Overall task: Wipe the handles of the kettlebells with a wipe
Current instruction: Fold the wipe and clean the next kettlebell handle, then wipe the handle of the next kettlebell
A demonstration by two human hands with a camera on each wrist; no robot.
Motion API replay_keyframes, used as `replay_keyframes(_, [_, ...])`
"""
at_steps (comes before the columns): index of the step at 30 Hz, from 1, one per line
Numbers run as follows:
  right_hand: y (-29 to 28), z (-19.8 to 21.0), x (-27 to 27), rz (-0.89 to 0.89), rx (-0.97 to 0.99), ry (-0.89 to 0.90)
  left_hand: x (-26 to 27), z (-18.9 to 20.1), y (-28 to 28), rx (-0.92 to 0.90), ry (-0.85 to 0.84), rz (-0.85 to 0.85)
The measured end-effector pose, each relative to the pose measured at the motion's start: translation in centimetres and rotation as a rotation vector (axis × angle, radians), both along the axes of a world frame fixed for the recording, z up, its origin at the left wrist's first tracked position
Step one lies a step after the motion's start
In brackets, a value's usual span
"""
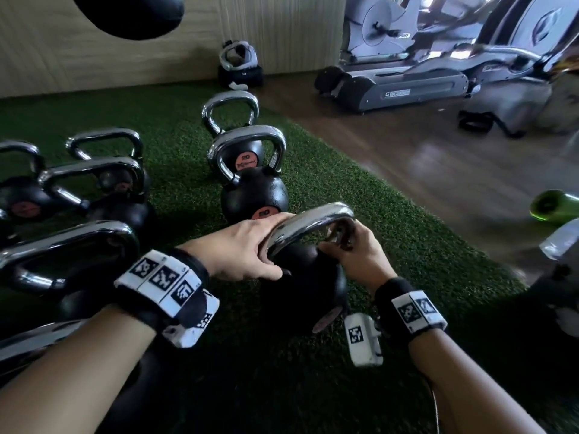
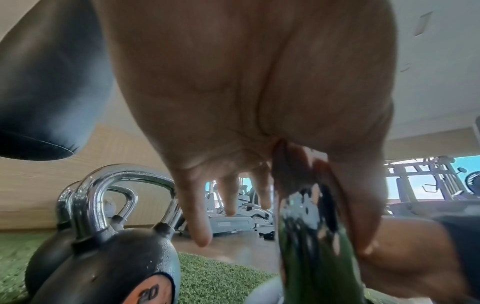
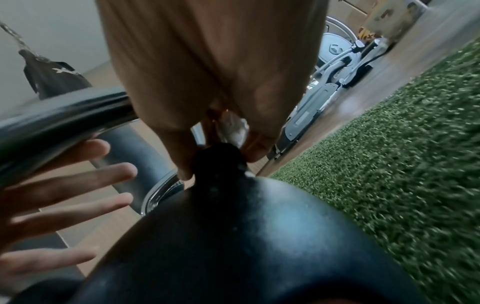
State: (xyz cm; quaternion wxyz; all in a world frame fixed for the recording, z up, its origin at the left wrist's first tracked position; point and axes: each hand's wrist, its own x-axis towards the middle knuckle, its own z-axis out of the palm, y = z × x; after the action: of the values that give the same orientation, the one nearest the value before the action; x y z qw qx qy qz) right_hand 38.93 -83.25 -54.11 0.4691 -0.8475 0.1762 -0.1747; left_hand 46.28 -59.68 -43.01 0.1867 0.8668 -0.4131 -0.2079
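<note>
A black kettlebell (image 1: 308,288) with a chrome handle (image 1: 313,222) stands on the green turf (image 1: 416,264) in front of me. My right hand (image 1: 344,245) grips the handle's right leg just above the body. It pinches a pale wipe (image 3: 233,127) against the metal. My left hand (image 1: 266,250) rests on the handle's left side, and its fingers (image 3: 78,185) stretch straight under the bar. The thumb lies on the near side by the left leg. The kettlebell's body (image 3: 246,236) fills the right wrist view.
A kettlebell marked 20 (image 1: 253,195) stands just behind, with another one (image 1: 232,111) farther back. Several more kettlebells (image 1: 94,183) crowd the left. A green bottle (image 1: 551,205) lies at the right on the wood floor (image 1: 423,158). Exercise machines (image 1: 407,73) line the back; a punching bag (image 1: 131,14) hangs overhead.
</note>
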Motion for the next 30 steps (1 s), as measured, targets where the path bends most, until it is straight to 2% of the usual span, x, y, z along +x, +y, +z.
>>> replay_keyframes(3, [0.6,0.0,-0.8,-0.066,-0.031,-0.014,0.9,0.2,0.0,0.044,-0.005,-0.055])
replay_keyframes(7, [0.8,1.0,-0.5,-0.065,-0.034,0.041,1.0,0.0,0.4,0.041,-0.025,-0.034])
replay_keyframes(9, [0.4,2.0,-0.8,-0.04,-0.109,0.104,1.3,0.3,0.7,0.104,0.003,-0.057])
replay_keyframes(12, [-1.0,3.4,-1.6,0.021,-0.217,0.258,2.3,1.3,1.0,0.208,0.132,-0.12])
replay_keyframes(15, [-2.5,5.0,-2.8,0.024,-0.252,0.298,3.7,2.4,0.9,0.251,0.107,-0.094])
replay_keyframes(18, [-4.4,7.0,-3.7,0.061,-0.267,0.267,6.3,2.0,0.5,0.207,0.115,-0.012])
replay_keyframes(23, [-7.5,10.9,-2.2,0.095,-0.299,0.216,10.4,1.8,1.5,0.168,0.279,0.121])
replay_keyframes(26, [-9.5,13.3,0.3,0.114,-0.24,0.166,12.6,3.5,2.4,0.165,0.257,0.165])
replay_keyframes(30, [-10.7,16.7,3.9,0.199,-0.155,0.099,14.8,7.9,2.6,0.215,0.239,0.228])
